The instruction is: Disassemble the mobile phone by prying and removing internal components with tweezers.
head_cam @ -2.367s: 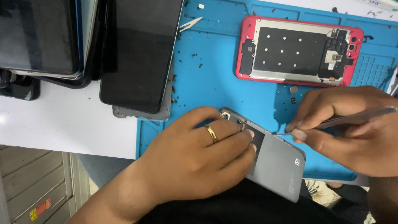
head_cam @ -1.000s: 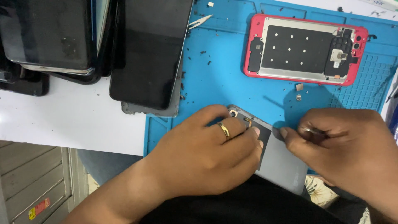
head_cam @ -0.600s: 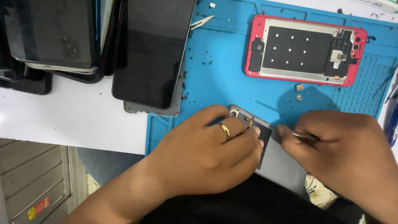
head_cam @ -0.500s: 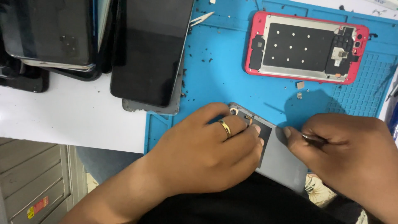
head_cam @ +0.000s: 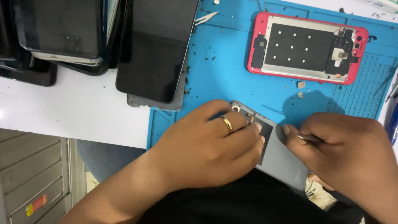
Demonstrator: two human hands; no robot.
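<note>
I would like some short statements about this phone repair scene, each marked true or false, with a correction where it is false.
1. The left hand presses down on the grey phone. True.
2. The left hand wears a gold ring. True.
3. The red phone frame lies under the right hand. False: it lies apart, further back on the blue repair mat.
4. The right hand is empty. False: it pinches a thin metal tool beside the grey phone.
5. The dark phone screens lie at the right edge of the mat. False: they lie at its left, partly on the white table.
</note>
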